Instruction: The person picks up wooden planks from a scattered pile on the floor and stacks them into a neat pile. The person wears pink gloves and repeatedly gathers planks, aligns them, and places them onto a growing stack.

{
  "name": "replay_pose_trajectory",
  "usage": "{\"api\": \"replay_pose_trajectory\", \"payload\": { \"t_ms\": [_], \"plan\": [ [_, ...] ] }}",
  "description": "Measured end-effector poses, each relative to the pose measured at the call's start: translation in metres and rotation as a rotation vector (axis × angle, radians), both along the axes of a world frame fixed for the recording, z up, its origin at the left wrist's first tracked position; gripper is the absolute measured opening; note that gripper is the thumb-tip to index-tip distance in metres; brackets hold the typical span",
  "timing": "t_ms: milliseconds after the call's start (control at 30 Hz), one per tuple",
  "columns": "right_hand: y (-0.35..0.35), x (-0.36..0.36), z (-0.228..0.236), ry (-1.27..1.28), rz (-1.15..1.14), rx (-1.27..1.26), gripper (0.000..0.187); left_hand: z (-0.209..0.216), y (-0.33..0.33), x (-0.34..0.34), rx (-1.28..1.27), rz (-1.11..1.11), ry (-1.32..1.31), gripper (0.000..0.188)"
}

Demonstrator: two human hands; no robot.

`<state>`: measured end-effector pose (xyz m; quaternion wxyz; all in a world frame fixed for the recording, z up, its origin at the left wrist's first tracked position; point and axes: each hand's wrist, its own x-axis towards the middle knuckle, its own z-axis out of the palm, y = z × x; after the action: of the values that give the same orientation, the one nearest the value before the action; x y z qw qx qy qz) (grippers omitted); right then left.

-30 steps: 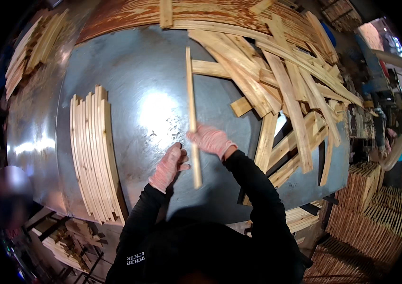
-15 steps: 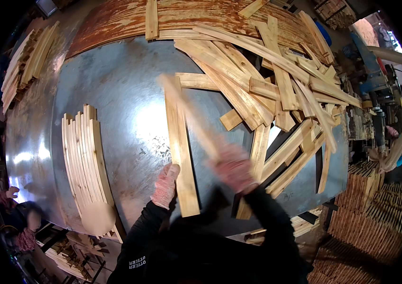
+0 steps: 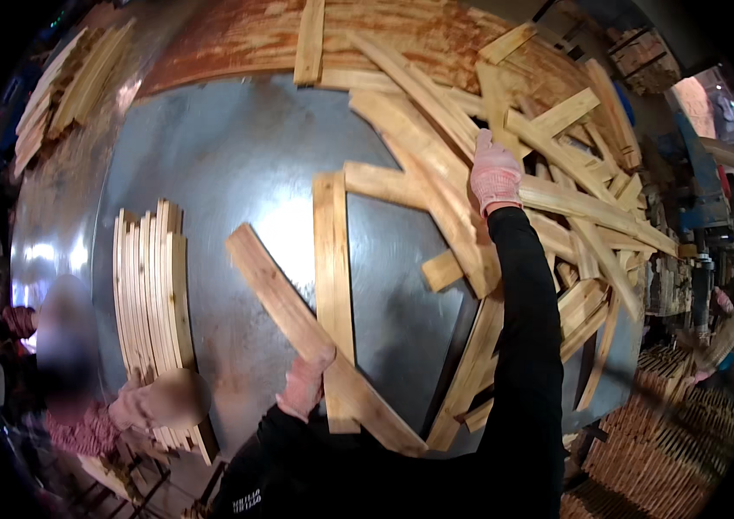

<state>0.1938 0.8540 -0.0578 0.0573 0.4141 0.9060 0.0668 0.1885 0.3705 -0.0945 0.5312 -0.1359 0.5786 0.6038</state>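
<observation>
Loose lumber on a grey metal table (image 3: 229,173), clock directions taken from the middle of the view; your gloved left hand (image 3: 303,382), at 7 o'clock, holds a plank (image 3: 280,294) by its near edge, the fingers drawn together and seemingly pinching that edge, their undersides hidden; the plank slants from 11 toward 5 o'clock, crossing over a second board (image 3: 331,251) that runs from 12 to 6; whether the plank rests on that board or is lifted off it cannot be told.

Your gloved right hand (image 3: 495,173) reaches out at 2 o'clock over the jumbled pile (image 3: 574,203); its fingers point toward 12 and lie close together; whether they pinch a piece cannot be told.

The step in hand appears to be handling single pieces at the pile, your left steadying one while your right attends to another; the next move would seem to call for a sure grip by the right hand on one free piece, clear of those crossing it, with the left keeping the plank from sliding.

Between 8 and 9 o'clock stands a neat stack (image 3: 146,294) of narrow boards; a co-worker's hand (image 3: 129,402) is at its lower end.
</observation>
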Motion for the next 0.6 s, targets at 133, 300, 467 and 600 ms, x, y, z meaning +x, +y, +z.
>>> {"api": "replay_pose_trajectory", "payload": {
  "t_ms": [133,300,467,600],
  "plan": [
    [-0.133,0.013,0.020,0.446,0.210,-0.738,0.027,-0.040,-0.021,0.004,0.033,0.010,0.113,0.059],
    [-0.273,0.111,0.034,0.467,0.241,-1.086,0.054,-0.029,-0.008,-0.010,0.386,0.208,-0.400,0.068],
    [-0.147,0.081,0.081,0.613,-0.277,0.249,0.083,-0.017,0.001,-0.001,0.300,0.053,-0.142,0.045],
    [-0.077,0.076,0.050,0.444,-0.687,-0.013,0.099,-0.017,0.002,-0.001,0.222,0.059,-0.108,0.044]
  ]
}}
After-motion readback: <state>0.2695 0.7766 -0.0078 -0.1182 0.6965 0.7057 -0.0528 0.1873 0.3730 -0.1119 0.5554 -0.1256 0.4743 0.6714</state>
